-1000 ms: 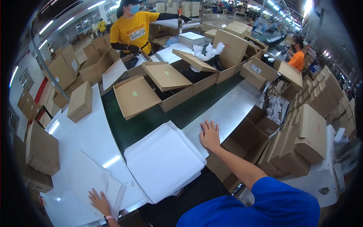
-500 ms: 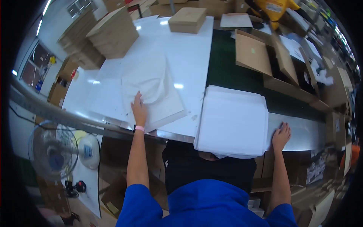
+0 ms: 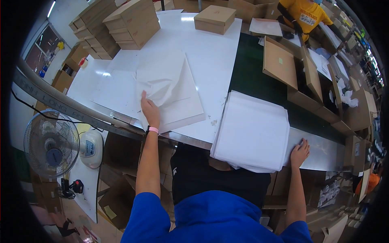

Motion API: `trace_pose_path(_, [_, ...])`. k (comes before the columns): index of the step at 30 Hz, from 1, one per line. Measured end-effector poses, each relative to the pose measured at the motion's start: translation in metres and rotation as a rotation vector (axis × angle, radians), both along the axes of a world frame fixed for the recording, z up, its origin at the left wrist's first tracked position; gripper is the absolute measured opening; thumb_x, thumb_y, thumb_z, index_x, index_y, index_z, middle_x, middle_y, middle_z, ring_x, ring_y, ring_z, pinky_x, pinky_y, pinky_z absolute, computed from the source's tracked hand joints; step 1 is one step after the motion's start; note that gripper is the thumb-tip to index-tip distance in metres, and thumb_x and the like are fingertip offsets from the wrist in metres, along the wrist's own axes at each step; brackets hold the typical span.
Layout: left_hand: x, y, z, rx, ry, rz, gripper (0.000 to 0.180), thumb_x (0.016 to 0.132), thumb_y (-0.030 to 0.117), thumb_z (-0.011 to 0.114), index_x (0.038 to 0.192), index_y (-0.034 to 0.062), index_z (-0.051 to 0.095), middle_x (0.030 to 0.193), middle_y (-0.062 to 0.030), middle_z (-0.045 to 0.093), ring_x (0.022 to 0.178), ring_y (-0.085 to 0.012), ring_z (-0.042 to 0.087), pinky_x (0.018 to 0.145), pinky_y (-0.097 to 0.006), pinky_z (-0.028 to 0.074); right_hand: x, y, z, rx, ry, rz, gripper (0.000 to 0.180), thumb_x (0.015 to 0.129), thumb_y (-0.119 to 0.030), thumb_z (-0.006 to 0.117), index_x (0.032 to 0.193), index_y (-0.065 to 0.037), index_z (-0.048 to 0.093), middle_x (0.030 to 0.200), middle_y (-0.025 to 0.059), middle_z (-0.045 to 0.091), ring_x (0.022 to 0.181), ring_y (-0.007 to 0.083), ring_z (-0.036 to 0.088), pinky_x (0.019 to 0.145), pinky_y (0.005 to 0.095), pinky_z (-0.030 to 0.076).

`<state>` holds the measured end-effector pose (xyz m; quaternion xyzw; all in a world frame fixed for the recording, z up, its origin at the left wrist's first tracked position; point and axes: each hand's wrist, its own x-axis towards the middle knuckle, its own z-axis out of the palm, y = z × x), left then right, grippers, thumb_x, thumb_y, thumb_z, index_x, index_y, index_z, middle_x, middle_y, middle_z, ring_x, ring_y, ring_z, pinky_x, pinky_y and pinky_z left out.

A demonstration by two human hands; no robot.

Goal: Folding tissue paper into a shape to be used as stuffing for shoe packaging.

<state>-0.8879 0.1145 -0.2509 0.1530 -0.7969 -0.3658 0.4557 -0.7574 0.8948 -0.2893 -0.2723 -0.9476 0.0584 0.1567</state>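
My left hand [image 3: 150,111] lies at the near left side of a white paper sheet [image 3: 160,69], its fingers stretched out against the wrinkled part. The sheet rests loosely on a flat white stack [image 3: 184,115] at the table's front edge. My right hand [image 3: 300,154] is open, fingers resting on a bare metal strip [image 3: 324,152]. Between my hands, a thick stack of white paper [image 3: 253,129] sits right in front of my body and overhangs the near edge.
Piled brown boxes [image 3: 133,26] stand at the far left of the white table [image 3: 219,52], with a single box [image 3: 214,19] at its back. Opened cartons [image 3: 283,60] line the green surface [image 3: 253,65]. A fan [image 3: 52,150] stands left; a co-worker in yellow [image 3: 306,16] is at far right.
My left hand has turned and shifted slightly on the sheet, whose wrinkles have become sharper and whose raised fold has changed shape. My right hand stays on the metal strip. The whole view has tilted.
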Motion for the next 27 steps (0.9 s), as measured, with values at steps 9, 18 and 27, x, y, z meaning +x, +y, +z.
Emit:
trace_pose_path(9, [0.004,0.022,0.004,-0.444,-0.542,-0.138,0.040,0.111,0.022,0.064,0.147,0.0295,0.078,0.168,-0.0197,0.060,0.161,-0.0415,0.047,0.132,-0.060,0.033,0.006,0.010,-0.004,0.048,0.021,0.000,0.055,0.111,-0.023,0.052,0.165,-0.014,0.057,0.179,0.0163,0.049,0.169,0.0448,0.036,0.138,0.0647,0.023])
trace_pose_path(18, [0.002,0.022,0.010,-0.545,-0.651,-0.132,0.069,0.107,0.067,0.069,0.159,0.0232,0.070,0.178,-0.0151,0.051,0.167,-0.0426,0.040,0.135,-0.067,0.023,0.006,0.011,-0.004,0.034,0.025,0.001,0.055,0.112,-0.023,0.052,0.166,-0.014,0.056,0.180,0.0168,0.047,0.170,0.0454,0.034,0.139,0.0646,0.021])
trace_pose_path(27, [-0.006,0.006,-0.005,-0.449,-0.566,-0.100,0.049,0.113,0.037,0.068,0.160,0.0214,0.069,0.170,-0.0117,0.061,0.162,-0.0369,0.049,0.134,-0.063,0.028,0.005,0.008,-0.001,0.019,0.022,0.008,0.055,0.112,-0.024,0.052,0.167,-0.014,0.056,0.180,0.0168,0.047,0.170,0.0452,0.034,0.139,0.0645,0.020])
